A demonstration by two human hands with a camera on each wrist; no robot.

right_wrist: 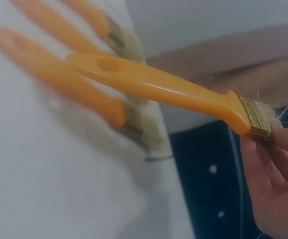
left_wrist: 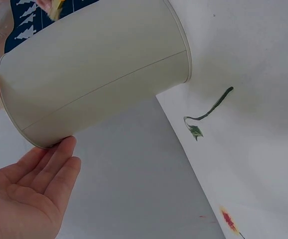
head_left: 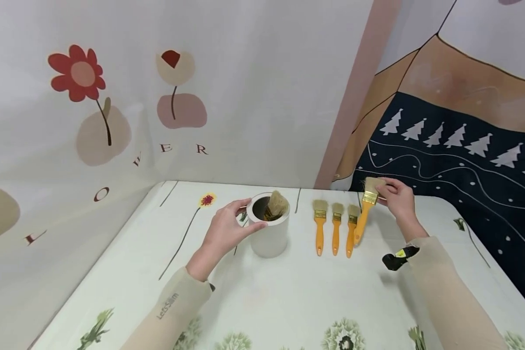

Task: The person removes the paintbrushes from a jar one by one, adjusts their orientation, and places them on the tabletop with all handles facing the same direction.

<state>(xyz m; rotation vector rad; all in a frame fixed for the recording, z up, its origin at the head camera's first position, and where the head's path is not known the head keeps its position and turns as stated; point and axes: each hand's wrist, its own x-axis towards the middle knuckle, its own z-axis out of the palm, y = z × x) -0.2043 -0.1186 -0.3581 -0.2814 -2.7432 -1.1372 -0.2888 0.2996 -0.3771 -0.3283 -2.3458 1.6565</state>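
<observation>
My left hand (head_left: pixel 225 231) holds the rim of a white cylindrical canister (head_left: pixel 269 241), thumb on the near side and fingers on the far side. The canister stands upright on the table in the head view. Pale bristles of a brush (head_left: pixel 278 203) stick out of its mouth; the rest is hidden inside. With its fingertips, my right hand (head_left: pixel 400 203) pinches an orange-handled paintbrush (right_wrist: pixel 159 89) at the bristles and metal band. That paintbrush slants above the table, handle pointing down, bristles up. In the left wrist view, fingers (left_wrist: pixel 67 149) touch the canister's rim.
Three more orange-handled paintbrushes (head_left: pixel 320 228) lie side by side on the table (head_left: pixel 297 291), bristles towards the back, between the canister and my right hand. The held brush overlaps the rightmost one in the head view. A printed cloth wall (head_left: pixel 253 97) rises behind the table.
</observation>
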